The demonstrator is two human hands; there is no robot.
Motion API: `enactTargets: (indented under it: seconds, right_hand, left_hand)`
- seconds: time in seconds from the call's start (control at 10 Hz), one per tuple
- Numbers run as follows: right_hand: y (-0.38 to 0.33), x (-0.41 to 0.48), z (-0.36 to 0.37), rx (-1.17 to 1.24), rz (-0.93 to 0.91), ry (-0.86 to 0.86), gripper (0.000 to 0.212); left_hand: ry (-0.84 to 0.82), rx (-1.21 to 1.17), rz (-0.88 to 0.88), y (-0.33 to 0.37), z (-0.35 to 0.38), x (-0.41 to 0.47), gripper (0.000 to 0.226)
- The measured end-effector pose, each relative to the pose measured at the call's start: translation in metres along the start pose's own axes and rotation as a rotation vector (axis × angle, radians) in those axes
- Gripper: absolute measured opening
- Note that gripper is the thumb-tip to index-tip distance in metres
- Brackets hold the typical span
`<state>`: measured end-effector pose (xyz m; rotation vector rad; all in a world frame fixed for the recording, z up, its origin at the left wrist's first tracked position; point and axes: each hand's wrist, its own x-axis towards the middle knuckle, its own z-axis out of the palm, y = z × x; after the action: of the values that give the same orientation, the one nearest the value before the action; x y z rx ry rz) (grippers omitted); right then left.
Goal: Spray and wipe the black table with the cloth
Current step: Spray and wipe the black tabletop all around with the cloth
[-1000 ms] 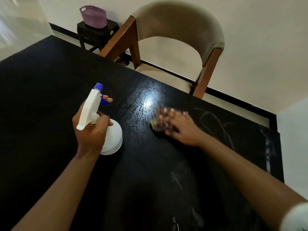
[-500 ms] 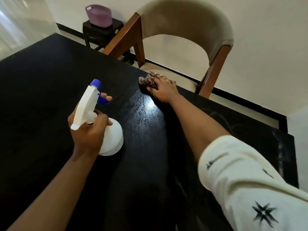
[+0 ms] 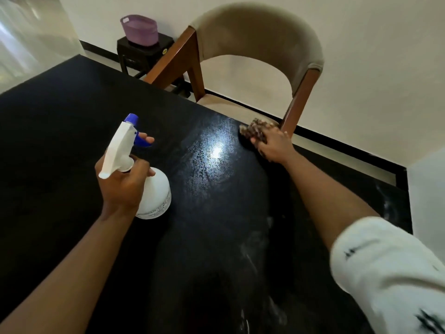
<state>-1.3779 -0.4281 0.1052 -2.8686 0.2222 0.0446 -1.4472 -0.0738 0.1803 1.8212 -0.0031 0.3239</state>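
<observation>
The black table (image 3: 60, 141) fills most of the view, with a wet, shiny patch near its far edge. My left hand (image 3: 122, 184) grips the neck of a white spray bottle (image 3: 154, 194) with a blue nozzle and trigger; one finger lies on the trigger. The bottle's base looks to be on the tabletop. My right hand (image 3: 274, 145) presses a brown patterned cloth (image 3: 255, 130) flat onto the table at its far edge, beside the chair leg. Pale streaks show on the near right part of the tabletop.
A beige upholstered chair (image 3: 260, 32) with a wooden frame stands just behind the table's far edge. A purple basket (image 3: 140, 30) sits on a small black stool (image 3: 144, 51) at the back left. A white wall corner is at the right.
My right hand swept the cloth from mid-table out to the far edge, then right along that edge toward the chair leg. The left hand with the bottle stayed about where it was.
</observation>
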Motion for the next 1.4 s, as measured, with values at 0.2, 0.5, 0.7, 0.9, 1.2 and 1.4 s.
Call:
enactTargets:
  seconds: [0.2,0.5,0.7,0.9,1.2,1.4]
  right_hand:
    - [-0.017,-0.037,0.016,0.067,0.014,0.009,0.057]
    - [-0.123,-0.275,-0.021,1.367,0.155,-0.575,0.024]
    - [-0.111,-0.405,-0.033,2.176,0.366,-0.371,0.076]
    - [-0.092,-0.500,-0.036,2.195,0.378,-0.146,0.084]
    - [-0.104,-0.581,-0.028,1.217,0.317,0.197,0.076]
    - [-0.115,-0.605,0.030,0.257,-0.438,-0.005,0.047]
  left_hand:
    - [-0.003,0.008,-0.043,0.008,0.003,-0.006,0.051]
    - [-0.168,-0.015,-0.110,0.068,-0.042,-0.067,0.047]
    - [-0.138,-0.189,-0.340,0.121,-0.135,-0.226,0.043]
    - [-0.165,-0.289,-0.721,0.118,-0.196,-0.392,0.028]
    - [-0.300,0.044,-0.702,0.097,-0.211,-0.503,0.031]
    - [-0.221,0.055,-0.704,0.089,-0.215,-0.508,0.021]
